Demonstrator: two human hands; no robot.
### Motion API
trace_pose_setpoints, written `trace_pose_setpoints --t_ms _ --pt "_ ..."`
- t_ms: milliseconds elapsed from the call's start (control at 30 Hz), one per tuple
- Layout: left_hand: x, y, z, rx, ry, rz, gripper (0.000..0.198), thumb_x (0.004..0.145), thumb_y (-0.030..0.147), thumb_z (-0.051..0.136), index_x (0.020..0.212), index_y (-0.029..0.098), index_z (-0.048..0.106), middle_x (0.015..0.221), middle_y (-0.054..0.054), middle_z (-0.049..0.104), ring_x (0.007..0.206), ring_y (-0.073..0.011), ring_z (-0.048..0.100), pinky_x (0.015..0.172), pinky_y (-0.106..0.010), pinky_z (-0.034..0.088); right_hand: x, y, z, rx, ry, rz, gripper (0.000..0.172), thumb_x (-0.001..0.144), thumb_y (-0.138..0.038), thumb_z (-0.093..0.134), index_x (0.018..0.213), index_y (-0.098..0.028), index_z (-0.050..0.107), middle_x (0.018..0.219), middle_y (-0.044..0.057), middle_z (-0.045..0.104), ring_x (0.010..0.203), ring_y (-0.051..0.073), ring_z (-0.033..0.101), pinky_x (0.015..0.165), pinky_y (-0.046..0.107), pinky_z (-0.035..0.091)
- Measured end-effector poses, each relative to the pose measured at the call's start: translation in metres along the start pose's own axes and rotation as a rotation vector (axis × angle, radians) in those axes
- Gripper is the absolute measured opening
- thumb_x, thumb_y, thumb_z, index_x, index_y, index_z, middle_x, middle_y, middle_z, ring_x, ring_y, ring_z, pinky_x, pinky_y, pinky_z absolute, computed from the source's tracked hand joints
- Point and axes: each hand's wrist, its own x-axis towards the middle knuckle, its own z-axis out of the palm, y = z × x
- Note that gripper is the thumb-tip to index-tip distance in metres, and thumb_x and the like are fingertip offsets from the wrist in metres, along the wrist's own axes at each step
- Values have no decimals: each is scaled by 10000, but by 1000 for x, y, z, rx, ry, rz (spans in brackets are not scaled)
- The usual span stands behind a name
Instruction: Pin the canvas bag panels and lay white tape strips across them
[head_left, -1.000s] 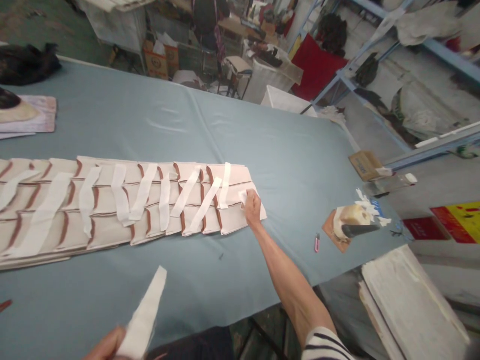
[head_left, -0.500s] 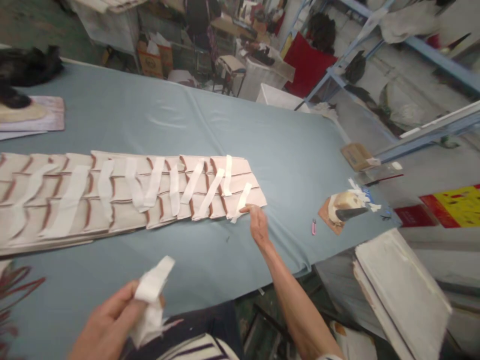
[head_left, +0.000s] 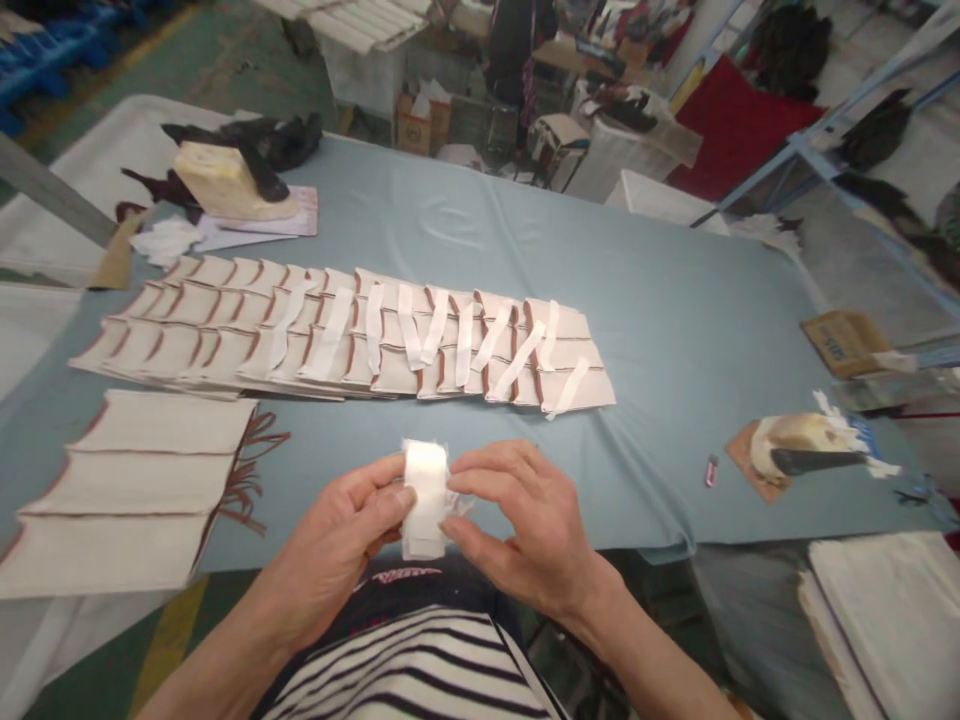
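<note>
Close to my body, my left hand grips a small stack of white strips between thumb and fingers. At the stack's right edge, my right hand pinches a thin, translucent piece with thumb and fingertips. Beyond both hands lies a long row of overlapping cream fabric panels with brown edging. Several white strips lie across the middle and right part of the row. At the left front, another pile of cream panels has brown cords at its right side.
The table has a blue-grey cover. An iron stands at the back left, a second iron at the right. A pink object lies nearby. A cardboard box is at the right edge. Shelving rises behind.
My right hand has left the strip at the row's right end and come back to the stack in my left hand. The view has swung left, showing more of the row and the left pile.
</note>
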Motion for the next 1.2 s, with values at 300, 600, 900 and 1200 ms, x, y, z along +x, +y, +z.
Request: trace_pose_setpoints --t_ms 300,600,900,1200 --pt "-16 0 -13 -3 24 81 329 864 405 856 1080 157 840 997 -55 766 806 -139 590 728 -182 545 5 -24 24 -260 -128 -118 74 1050 -205 665 997 -235 707 1002 43 833 862 218 662 857 387 537" --pt "-17 -1 -14 30 -50 101 320 906 415 726 1047 142 816 958 -76 781 870 -211 666 795 -276 562 -9 -28 39 -141 17 42 142 1037 -123 652 967 -240 691 958 50 818 881 213 704 821 383 552" --pt "-5 -15 -11 397 40 139 537 880 446 683 1306 120 683 1003 -72 808 935 -252 716 861 -316 549 -17 -29 51 290 58 576 192 988 -193 643 800 -223 666 865 19 764 845 194 689 834 356 521" --pt "6 -35 -16 744 100 136 292 844 426 570 739 206 730 717 -23 746 736 -246 676 711 -306 492 -16 30 18 477 410 886 332 971 -525 687 903 -202 718 850 26 740 765 177 696 661 300 645"
